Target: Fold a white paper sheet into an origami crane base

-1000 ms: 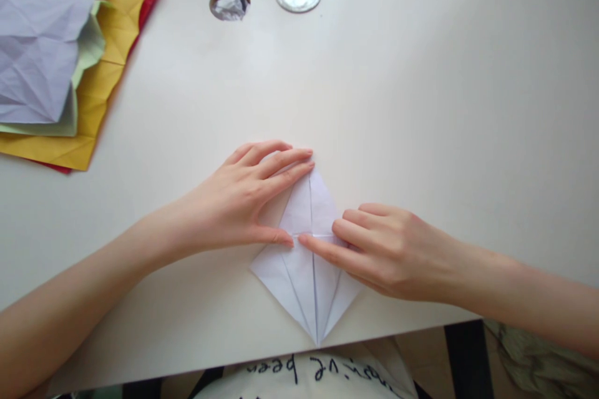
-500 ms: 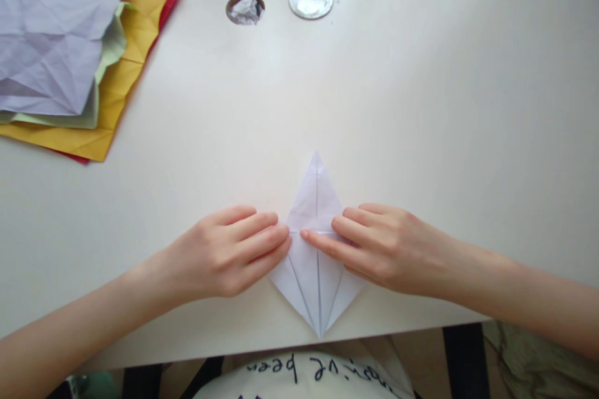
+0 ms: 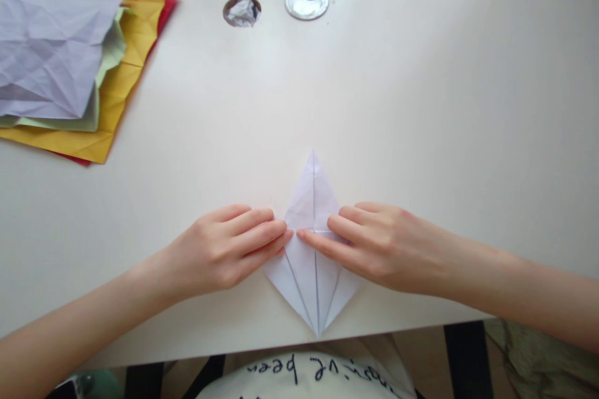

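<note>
Folded white paper, 1 item: lying flat on the table, close to the near edge and between 2 hands. Forming a kite shape, pointing 1 narrow tip away from the person and 1 toward the edge. Showing 1 vertical seam and 1 horizontal crease, crossing near the middle; in the lower half, showing 2 slanting folds, converging at the near tip.

Left hand: resting fingertips on the left side of the paper, at the horizontal crease; bending at the knuckles. Hiding most of the thumb; pinching or only pressing, impossible to tell.

Right hand: extending 1 index finger across the paper, reaching just beside the left fingertips; curling the other visible fingers over the right side. Hiding the thumb; gripping or only pressing, impossible to tell.

Creased sheets, 4, overlapping at upper left, well apart from the hands. From top down: lilac sheet, pale green sheet, yellow sheet, red sheet.

Round hole, 1: containing crumpled silvery material.

Silver ring, 1: sitting right of the hole, surrounding 1 dark opening.

Pale garment, 1: bearing dark lettering, showing below the near edge.
</note>
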`<action>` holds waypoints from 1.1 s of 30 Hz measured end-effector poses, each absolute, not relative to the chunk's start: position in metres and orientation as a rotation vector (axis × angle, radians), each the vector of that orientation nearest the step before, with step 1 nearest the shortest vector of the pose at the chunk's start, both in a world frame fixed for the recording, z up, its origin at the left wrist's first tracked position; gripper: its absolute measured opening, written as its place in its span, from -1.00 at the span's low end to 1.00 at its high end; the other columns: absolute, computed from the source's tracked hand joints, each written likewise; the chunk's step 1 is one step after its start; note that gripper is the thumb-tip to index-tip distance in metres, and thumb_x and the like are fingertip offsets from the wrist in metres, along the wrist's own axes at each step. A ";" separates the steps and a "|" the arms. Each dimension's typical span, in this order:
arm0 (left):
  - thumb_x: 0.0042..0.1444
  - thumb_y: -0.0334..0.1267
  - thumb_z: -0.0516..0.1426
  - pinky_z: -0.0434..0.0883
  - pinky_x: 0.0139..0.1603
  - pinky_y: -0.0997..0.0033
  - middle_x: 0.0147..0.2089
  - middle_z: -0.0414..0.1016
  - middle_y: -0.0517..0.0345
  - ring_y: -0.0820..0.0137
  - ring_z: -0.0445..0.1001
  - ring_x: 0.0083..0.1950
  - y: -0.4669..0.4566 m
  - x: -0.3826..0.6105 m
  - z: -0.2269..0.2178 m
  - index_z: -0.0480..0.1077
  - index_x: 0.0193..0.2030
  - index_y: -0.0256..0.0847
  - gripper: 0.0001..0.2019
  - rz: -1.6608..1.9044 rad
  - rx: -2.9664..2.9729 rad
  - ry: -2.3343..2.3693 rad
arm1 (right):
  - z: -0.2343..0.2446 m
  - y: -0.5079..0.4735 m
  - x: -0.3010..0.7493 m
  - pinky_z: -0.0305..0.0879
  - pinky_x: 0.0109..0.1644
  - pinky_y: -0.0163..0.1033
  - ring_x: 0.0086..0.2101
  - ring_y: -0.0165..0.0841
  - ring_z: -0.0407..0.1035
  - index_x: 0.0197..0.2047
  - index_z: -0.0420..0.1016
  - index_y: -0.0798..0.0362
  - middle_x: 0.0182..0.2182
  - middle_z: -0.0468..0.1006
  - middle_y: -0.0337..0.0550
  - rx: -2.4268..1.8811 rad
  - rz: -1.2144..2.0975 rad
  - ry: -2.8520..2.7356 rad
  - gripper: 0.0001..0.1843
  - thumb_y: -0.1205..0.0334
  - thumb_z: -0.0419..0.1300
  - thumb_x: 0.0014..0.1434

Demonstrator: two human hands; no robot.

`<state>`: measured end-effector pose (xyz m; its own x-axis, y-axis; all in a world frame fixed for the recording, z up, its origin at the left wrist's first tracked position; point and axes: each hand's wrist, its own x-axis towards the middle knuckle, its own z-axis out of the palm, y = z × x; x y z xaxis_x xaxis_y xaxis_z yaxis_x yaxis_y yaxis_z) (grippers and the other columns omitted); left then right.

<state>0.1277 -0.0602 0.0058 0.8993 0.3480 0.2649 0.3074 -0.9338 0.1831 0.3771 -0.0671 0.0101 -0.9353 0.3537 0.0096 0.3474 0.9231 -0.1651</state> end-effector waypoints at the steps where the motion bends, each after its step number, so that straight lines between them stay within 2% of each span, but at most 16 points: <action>1: 0.09 -0.42 0.08 0.43 -0.20 0.41 -0.20 0.48 0.15 0.42 0.44 -0.16 -0.060 0.128 0.006 0.35 -0.13 -0.22 -0.80 0.444 2.924 0.504 | 0.011 -0.067 0.378 0.11 -0.41 -0.28 -0.47 -0.44 0.17 0.05 0.25 0.18 -0.47 0.34 -0.18 -0.552 0.246 -3.047 -0.65 0.40 -0.10 0.21; 12: 0.09 -0.42 0.08 0.41 -0.17 0.42 -0.20 0.48 0.18 0.44 0.43 -0.15 -0.060 0.129 0.006 0.36 -0.15 -0.20 -0.82 0.463 2.905 0.529 | 0.016 -0.067 0.383 0.11 -0.42 -0.27 -0.49 -0.44 0.16 -0.01 0.28 0.20 -0.50 0.31 -0.20 -0.535 0.223 -3.056 -0.69 0.43 -0.11 0.21; 20: 0.06 -0.42 0.11 0.39 -0.18 0.39 -0.20 0.48 0.15 0.39 0.42 -0.15 -0.061 0.129 0.005 0.37 -0.16 -0.30 -0.83 0.473 2.909 0.504 | 0.017 -0.068 0.384 0.12 -0.42 -0.27 -0.49 -0.44 0.17 -0.03 0.30 0.19 -0.49 0.32 -0.19 -0.547 0.201 -3.046 -0.70 0.43 -0.11 0.20; 33: 0.12 -0.47 0.03 0.35 -0.17 0.36 -0.19 0.45 0.10 0.36 0.39 -0.14 -0.062 0.127 0.009 0.36 -0.12 -0.34 -0.80 0.361 2.967 0.459 | 0.015 -0.068 0.384 0.16 -0.44 -0.27 -0.49 -0.43 0.16 -0.07 0.33 0.19 -0.49 0.31 -0.19 -0.548 0.195 -3.037 -0.71 0.43 -0.10 0.20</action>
